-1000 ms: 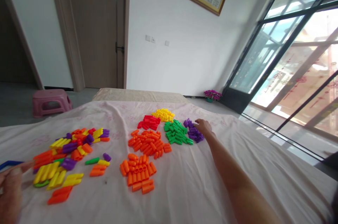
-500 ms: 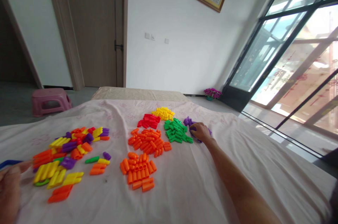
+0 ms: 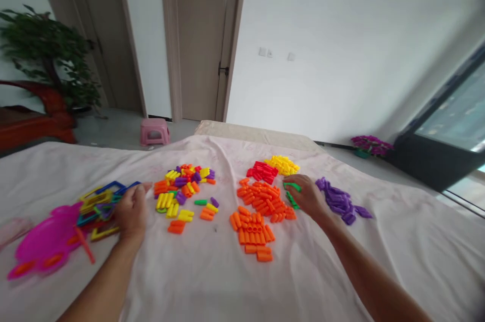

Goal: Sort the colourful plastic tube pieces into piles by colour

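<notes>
My right hand point(image 3: 305, 193) lies over a pile of green plastic pieces point(image 3: 292, 199), its fingers spread across them and hiding most of the heap. To its right is a pile of purple pieces point(image 3: 337, 198). Orange pieces point(image 3: 261, 195) form two groups on its left, with red pieces point(image 3: 262, 172) and yellow pieces point(image 3: 282, 165) behind. My left hand point(image 3: 132, 211) rests beside a stack of coloured plastic frames point(image 3: 99, 200), index finger stretched out, with nothing visible in its grasp. Just right of it sits a mixed heap of coloured pieces point(image 3: 180, 188).
A pink tray-like toy point(image 3: 49, 238) with orange spots lies at the left on the pale cloth point(image 3: 182, 281). Beyond the cloth stand a pink stool point(image 3: 154, 132), a wooden chair point(image 3: 41, 115), a leafy plant point(image 3: 49, 54) and a pot of purple flowers point(image 3: 369, 145).
My right hand has moved left from the purple pile onto the green one. The view has swung left, bringing more of my left hand, the frames and the pink toy into sight.
</notes>
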Demonstrator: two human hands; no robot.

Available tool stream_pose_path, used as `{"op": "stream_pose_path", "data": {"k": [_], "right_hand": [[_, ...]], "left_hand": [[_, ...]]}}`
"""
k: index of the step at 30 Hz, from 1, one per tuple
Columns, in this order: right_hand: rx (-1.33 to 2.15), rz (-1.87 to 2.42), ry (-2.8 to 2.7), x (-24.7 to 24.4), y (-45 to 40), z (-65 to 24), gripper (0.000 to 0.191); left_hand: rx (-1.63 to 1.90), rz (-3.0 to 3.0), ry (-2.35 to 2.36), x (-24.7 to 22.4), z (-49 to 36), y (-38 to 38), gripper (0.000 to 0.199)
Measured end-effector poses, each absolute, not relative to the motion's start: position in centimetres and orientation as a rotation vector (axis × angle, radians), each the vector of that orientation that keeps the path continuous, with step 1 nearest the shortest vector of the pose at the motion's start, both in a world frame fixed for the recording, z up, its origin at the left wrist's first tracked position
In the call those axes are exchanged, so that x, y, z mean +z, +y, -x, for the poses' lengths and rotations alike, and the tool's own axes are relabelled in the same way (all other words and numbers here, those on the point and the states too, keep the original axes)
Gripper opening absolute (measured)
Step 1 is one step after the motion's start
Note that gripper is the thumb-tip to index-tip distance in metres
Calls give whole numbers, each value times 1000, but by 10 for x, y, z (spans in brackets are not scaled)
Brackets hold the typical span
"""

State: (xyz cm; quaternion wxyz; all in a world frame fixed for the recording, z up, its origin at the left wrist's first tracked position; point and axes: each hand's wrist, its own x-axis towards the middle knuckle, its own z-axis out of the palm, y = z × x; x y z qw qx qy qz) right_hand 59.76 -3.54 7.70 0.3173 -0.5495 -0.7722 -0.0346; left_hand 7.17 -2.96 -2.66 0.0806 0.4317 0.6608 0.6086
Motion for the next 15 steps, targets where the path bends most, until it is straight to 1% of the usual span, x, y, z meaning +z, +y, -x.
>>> {"op": "stream_pose_path", "data": {"k": [3, 5, 7, 9, 11, 15], "right_hand": [[133, 1278, -2207, 87, -44, -510, 23], [288, 1249, -2305, 87, -48, -456, 23], [366, 1258, -2413, 82, -48, -408, 26], [341, 1293, -2535, 77, -44, -368, 27], [228, 1361, -2643, 73, -38, -336, 28], [1, 1478, -2844, 69, -29, -301, 24]], "left_hand": [[1878, -1179, 1943, -21, -76, -30, 42], [1880, -1155, 1926, -19, -77, -30, 41], [1859, -1165, 1918, -17, -77, -30, 40], [1825, -1187, 1927, -17, -76, -31, 39], [1791, -1200, 1939, -17, -75, -32, 39], [1749, -1188, 1954, -15, -78, -36, 38]]}}
